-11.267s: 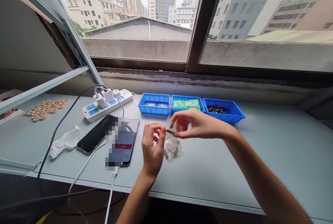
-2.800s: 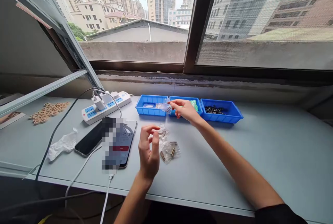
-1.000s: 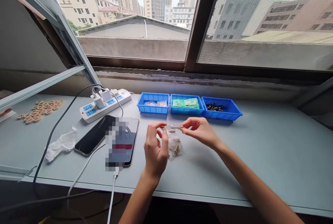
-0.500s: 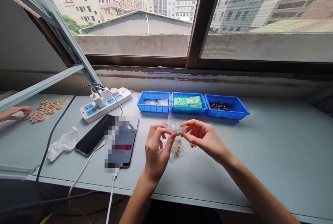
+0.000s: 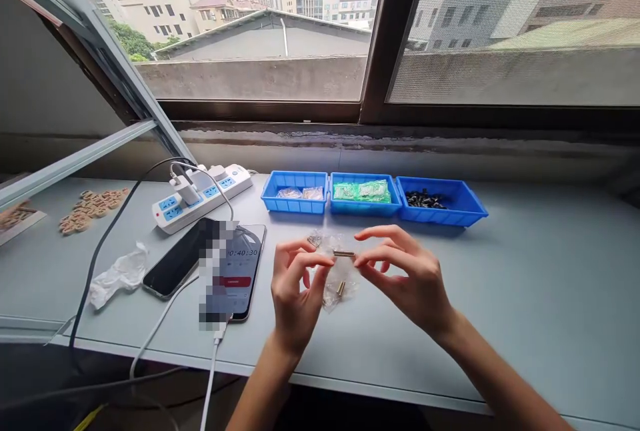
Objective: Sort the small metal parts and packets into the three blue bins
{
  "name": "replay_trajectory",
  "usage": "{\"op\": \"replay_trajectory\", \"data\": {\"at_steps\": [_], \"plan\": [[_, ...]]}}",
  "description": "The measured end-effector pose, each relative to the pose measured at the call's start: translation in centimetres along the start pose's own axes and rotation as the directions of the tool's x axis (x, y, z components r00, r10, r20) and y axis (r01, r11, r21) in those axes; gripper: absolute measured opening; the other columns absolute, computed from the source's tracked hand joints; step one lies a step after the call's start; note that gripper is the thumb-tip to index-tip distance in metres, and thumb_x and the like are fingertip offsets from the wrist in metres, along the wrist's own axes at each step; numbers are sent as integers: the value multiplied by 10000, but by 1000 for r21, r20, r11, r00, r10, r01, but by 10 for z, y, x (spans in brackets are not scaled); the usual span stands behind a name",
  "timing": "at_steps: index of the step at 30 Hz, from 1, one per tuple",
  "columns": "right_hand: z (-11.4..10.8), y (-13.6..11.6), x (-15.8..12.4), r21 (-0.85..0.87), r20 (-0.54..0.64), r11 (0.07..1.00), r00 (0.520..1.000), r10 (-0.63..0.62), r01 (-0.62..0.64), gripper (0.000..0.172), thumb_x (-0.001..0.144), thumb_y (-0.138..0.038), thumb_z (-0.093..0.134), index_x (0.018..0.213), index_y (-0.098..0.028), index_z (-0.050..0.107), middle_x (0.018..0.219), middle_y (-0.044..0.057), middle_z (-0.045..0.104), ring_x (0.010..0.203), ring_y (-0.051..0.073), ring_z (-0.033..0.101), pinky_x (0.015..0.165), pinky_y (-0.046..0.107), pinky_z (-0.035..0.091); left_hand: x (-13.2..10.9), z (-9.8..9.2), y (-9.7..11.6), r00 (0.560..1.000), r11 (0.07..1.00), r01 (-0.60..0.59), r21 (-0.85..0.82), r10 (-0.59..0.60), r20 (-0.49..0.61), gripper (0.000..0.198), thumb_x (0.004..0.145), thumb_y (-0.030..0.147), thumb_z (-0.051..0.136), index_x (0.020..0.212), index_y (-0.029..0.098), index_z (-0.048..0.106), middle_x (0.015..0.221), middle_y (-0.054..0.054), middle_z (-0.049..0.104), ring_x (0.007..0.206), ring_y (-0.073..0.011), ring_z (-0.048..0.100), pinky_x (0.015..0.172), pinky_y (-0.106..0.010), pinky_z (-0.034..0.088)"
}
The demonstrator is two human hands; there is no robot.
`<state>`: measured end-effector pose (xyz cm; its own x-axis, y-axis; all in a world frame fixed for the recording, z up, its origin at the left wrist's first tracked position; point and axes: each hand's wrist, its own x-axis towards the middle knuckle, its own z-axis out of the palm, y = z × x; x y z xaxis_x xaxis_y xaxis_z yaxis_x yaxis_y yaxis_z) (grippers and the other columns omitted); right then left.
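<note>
A short thin metal rod point(image 5: 344, 254) is stretched level between my two hands, above the table. My left hand point(image 5: 299, 291) pinches its left end between thumb and fingertips. At the right end, my right hand point(image 5: 407, 271) pinches it with thumb and a finger, its index finger raised. Under and between the hands lie clear plastic bags point(image 5: 333, 297) on the table, with small brass-coloured metal pieces point(image 5: 341, 289) showing in the nearer one.
Behind the hands stand three blue trays: one with small packets point(image 5: 295, 209), one with green packets point(image 5: 365, 211), one with black parts point(image 5: 440, 219). To the left are two phones point(image 5: 183, 261), a power strip point(image 5: 203, 201), cables, crumpled tissue point(image 5: 120, 275) and wooden pieces point(image 5: 93, 209).
My hands have moved slightly apart, and the rod now shows bare between them where clear plastic was before. The other person's hand at the far left is gone from view.
</note>
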<state>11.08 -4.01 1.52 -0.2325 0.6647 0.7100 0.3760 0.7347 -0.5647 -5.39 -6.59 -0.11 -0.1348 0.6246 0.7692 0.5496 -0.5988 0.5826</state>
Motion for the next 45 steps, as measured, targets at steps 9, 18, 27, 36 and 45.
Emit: {"op": "replay_trajectory", "data": {"at_steps": [9,18,27,36,45], "plan": [[5,-7,-2,211,117,947,968,223,-244,53,811,-254,691,857,-237,713,787,19,732,489,107,612,392,212,493,0,-1,1,1000,1000,-9,11,9,-9,55,877,205,620,834,203,653,873,-16,523,674,-80,558,465,-161,459],[10,-6,0,367,343,710,797,497,-601,203,780,-376,662,887,-208,697,764,18,676,431,76,524,389,209,463,2,-1,5,986,986,167,-29,-166,24,102,907,219,505,920,199,605,899,-30,568,666,-88,567,477,-161,463],[14,19,8,265,381,665,709,593,-698,333,727,-487,684,857,-184,728,766,58,705,481,108,542,416,239,453,-2,0,5,966,962,250,-111,-256,-42,94,884,200,451,919,214,537,907,-25,545,654,-91,538,506,-178,461],[55,42,56,208,373,685,704,604,-698,355,765,-319,674,1078,-152,651,703,31,707,502,109,599,416,197,482,-4,2,4,959,954,264,-145,-276,-70,93,870,211,452,931,213,523,914,-31,544,644,-98,534,522,-198,459],[80,40,105,41,449,847,767,457,-529,193,823,-252,650,990,-176,705,972,73,742,583,126,669,460,212,478,-3,1,1,967,979,200,-26,-202,-158,108,853,147,458,920,206,519,885,-17,532,613,-81,518,461,-165,418]]}}
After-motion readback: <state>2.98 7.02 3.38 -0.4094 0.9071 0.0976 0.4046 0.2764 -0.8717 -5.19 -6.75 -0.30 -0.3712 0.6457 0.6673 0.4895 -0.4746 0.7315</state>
